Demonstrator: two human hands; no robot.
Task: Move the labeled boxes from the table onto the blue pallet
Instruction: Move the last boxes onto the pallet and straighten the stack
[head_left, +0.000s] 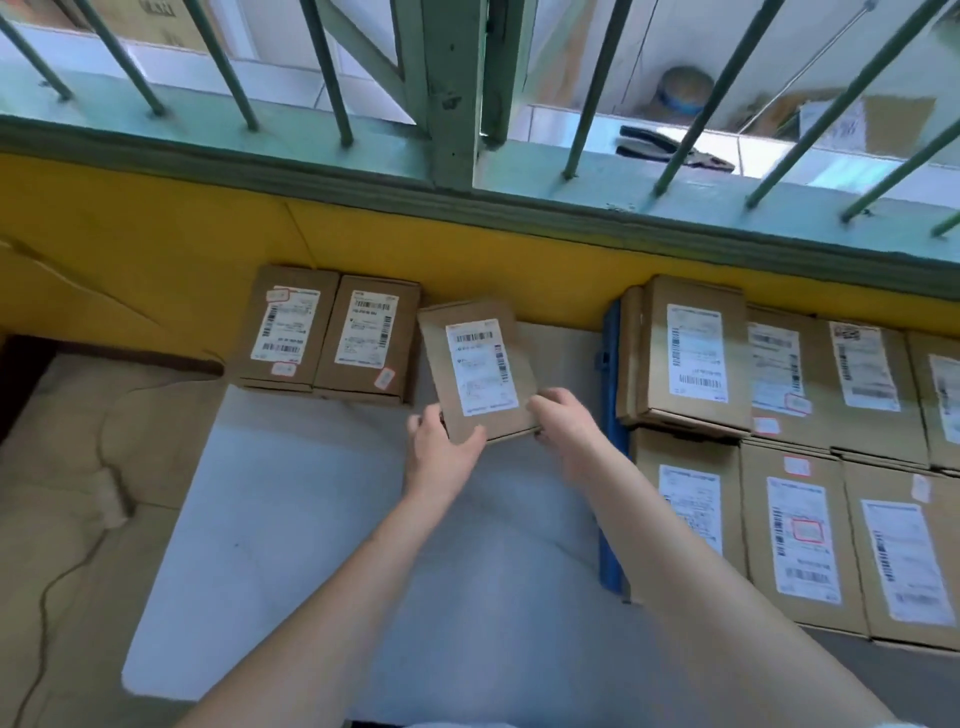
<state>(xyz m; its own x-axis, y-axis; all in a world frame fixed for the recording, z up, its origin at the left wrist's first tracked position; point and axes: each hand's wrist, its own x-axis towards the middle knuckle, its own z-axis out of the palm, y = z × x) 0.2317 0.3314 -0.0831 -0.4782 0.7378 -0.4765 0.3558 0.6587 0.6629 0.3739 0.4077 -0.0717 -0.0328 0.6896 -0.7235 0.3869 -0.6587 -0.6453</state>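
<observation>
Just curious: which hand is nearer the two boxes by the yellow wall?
Left. The left hand is nearer the two boxes; the right hand is farther right.

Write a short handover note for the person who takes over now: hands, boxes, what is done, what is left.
Left hand and right hand: both in grip on the near end of the held box, one at each corner.
Two boxes stand side by side by the yellow wall, left of the held box.
Stack of labeled boxes lies on the right, beside a blue edge.
Which pile is source and which is goal I cannot tell; the held box is not yet set down.
</observation>
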